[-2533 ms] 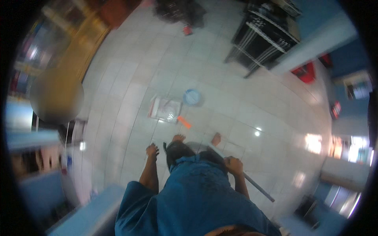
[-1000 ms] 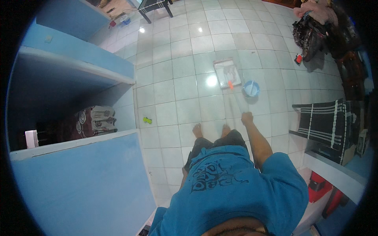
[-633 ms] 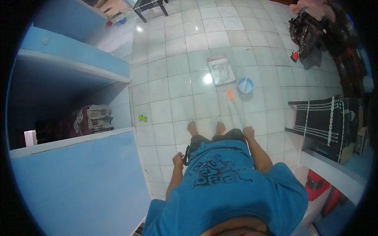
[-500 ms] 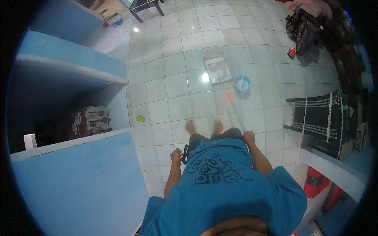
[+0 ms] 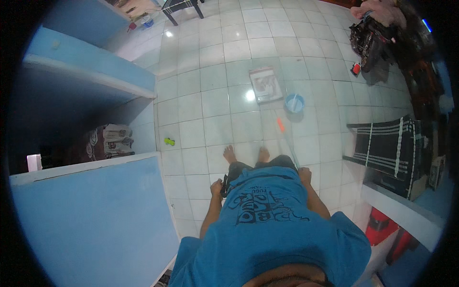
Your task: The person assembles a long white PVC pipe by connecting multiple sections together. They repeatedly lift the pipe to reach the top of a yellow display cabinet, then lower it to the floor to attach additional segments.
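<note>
My right hand (image 5: 304, 175), at my right thigh, is closed around the near end of a thin pale stick with an orange part (image 5: 280, 125). The stick slants forward over the tiles, and its far end is faint. Beside my left hip, my left hand (image 5: 216, 187) has its fingers curled, right against a black strap (image 5: 224, 185). Whether it grips the strap is hidden. Beyond the stick stands a small blue bucket (image 5: 294, 103) with a pale handle-like thing in it. To its left, a flat packet in clear plastic (image 5: 266, 85) lies on the floor.
My bare feet stand on white floor tiles (image 5: 215, 100). A small green toy (image 5: 169, 141) lies at left, near a low blue wall (image 5: 91, 210). At right is a black-and-white striped bench (image 5: 382, 148). Farther off are a red-and-white object (image 5: 355, 69) and a dark table (image 5: 184, 6).
My left hand's fingers have curled in, and it has come closer to the black strap. My right hand has shifted slightly back, and the stick's orange part is slightly lower in view.
</note>
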### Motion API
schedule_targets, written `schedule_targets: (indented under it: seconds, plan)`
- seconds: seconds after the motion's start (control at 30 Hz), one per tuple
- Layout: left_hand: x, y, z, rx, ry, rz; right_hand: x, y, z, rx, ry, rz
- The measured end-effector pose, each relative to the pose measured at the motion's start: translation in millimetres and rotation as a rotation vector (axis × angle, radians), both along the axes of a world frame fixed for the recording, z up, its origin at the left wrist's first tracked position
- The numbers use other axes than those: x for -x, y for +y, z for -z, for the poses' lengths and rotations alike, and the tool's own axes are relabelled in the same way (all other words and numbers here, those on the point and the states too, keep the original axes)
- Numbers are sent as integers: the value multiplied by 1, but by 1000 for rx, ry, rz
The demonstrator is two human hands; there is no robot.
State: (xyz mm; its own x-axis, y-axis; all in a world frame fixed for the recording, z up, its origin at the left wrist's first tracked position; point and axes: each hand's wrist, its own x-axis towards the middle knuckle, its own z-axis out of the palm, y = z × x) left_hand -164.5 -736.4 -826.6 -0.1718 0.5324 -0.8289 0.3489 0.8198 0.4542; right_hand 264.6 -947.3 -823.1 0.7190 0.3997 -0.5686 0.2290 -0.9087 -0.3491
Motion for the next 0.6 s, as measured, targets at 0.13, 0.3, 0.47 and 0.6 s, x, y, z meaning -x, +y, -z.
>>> schedule_targets:
  seconds: [0.13, 0.3, 0.47, 0.6]
  plan:
    - [35, -25, 31, -156, 84, 323, -16, 30, 40, 48, 14, -48]
    - [50, -39, 39, -298, 56, 376, -34, 107, 33, -5, -32, 67]
    - [56, -47, 35, -321, 36, 294, -46, 151, 31, -98, -27, 21]
    - [54, -55, 8, -636, 180, 628, -58, 141, 63, -112, -79, -14]
